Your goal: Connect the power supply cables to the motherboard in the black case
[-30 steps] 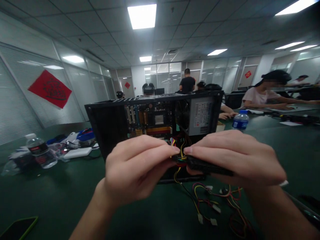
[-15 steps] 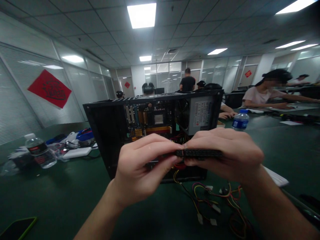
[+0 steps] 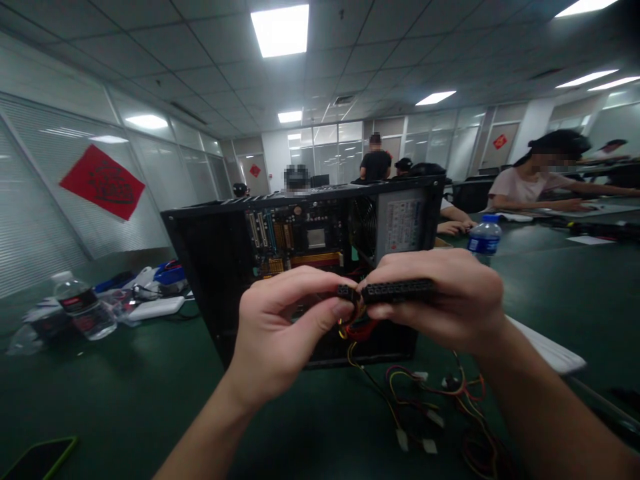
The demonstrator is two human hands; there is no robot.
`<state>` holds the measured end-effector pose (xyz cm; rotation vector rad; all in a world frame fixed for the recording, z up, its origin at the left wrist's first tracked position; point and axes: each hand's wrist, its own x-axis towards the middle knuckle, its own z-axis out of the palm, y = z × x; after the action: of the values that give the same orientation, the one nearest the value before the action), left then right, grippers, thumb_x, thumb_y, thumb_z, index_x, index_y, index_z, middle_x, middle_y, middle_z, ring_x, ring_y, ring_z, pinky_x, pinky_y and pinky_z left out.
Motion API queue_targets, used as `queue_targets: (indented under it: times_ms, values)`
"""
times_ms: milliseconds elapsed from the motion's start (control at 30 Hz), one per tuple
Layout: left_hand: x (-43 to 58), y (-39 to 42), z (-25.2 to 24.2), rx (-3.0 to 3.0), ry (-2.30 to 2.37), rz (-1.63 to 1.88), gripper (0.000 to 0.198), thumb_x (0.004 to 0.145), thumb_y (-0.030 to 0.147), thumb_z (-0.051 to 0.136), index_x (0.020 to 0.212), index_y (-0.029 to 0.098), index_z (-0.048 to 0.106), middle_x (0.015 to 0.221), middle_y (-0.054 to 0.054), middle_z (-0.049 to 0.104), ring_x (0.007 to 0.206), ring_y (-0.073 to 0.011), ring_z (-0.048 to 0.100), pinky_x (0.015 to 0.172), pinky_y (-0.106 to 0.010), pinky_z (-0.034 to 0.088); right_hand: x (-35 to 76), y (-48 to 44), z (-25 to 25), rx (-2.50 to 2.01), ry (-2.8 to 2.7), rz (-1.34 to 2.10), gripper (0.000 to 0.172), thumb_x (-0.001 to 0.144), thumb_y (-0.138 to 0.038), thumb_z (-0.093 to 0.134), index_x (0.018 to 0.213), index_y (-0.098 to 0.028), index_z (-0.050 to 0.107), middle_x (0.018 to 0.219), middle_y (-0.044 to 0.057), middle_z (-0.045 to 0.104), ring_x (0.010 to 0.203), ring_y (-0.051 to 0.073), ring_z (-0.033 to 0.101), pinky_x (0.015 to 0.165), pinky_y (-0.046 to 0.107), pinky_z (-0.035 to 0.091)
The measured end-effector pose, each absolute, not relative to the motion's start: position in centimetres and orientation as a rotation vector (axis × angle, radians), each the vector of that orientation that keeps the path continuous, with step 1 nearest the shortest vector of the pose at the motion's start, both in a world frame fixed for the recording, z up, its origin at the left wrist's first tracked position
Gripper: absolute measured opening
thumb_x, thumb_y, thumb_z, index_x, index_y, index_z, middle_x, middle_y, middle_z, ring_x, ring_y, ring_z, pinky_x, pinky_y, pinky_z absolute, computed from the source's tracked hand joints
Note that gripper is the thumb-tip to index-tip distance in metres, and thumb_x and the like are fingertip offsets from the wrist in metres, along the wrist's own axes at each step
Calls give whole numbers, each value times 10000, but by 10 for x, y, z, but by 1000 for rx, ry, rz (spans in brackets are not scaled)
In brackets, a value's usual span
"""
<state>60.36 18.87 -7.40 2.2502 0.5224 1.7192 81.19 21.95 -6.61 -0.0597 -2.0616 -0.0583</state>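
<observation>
Between finger and thumb, my left hand (image 3: 285, 333) pinches a small black power connector (image 3: 346, 291). My right hand (image 3: 445, 297) is closed on a longer black power connector (image 3: 397, 291), its rows of sockets facing me. A narrow gap separates the two pieces, and coloured wires run down behind them. Both hands are in front of an open computer case (image 3: 195, 267) standing upright on the table. Inside it show a motherboard (image 3: 300, 233) and a power supply (image 3: 403, 223) with a fan. My hands hide the lower part of the case interior.
Loose cables with white plugs (image 3: 403, 439) lie on the green table (image 3: 120, 400) before the case. Water bottles stand at left (image 3: 83, 307) and right (image 3: 484, 237). A phone (image 3: 37, 460) lies at the lower left. Another person (image 3: 530, 180) sits at the right.
The small connector in my left hand has come apart from the long one, leaving a gap between them. My right hand has shifted slightly left and up.
</observation>
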Motion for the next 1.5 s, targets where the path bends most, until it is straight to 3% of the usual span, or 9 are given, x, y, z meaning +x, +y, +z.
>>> queue_targets:
  times_ms: [1133, 1500]
  values:
    - [603, 192, -82, 2247, 569, 1727, 156, 864, 113, 769, 988, 206, 785, 916, -7, 764, 795, -96, 678, 700, -162, 535, 814, 223, -68, -155, -2126, -157, 90, 999, -257, 655, 1002, -174, 690, 840, 27, 751, 717, 93, 705, 665, 158, 515]
    - [607, 192, -85, 2296, 557, 1764, 178, 859, 93, 763, 998, 205, 778, 889, -1, 750, 787, -100, 676, 693, -180, 529, 820, 220, -65, -144, -2205, -34, 123, 1004, -260, 654, 960, -147, 674, 801, 22, 717, 686, 75, 663, 632, 152, 468]
